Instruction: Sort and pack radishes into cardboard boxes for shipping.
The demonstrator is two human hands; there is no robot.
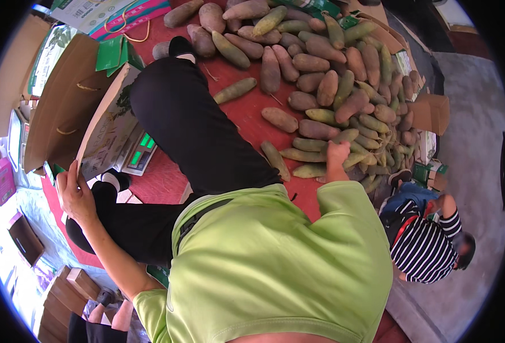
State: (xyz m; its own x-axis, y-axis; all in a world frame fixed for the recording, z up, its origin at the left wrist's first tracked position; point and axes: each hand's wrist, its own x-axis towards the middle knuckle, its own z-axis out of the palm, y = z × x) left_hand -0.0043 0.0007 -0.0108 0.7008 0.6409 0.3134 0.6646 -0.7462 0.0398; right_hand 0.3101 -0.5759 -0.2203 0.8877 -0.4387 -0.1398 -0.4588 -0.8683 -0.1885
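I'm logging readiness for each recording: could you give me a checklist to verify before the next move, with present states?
1. Left hand at the carton edge: ok.
2. Right hand at a green tuber: ok.
3. Firm grip on that tuber: cannot tell.
4. Scale display lit: ok.
5. Carton contents visible: not ok.
6. Striped-shirt person apart from both hands: ok.

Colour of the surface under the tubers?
The surface is red; the head view shows it best.
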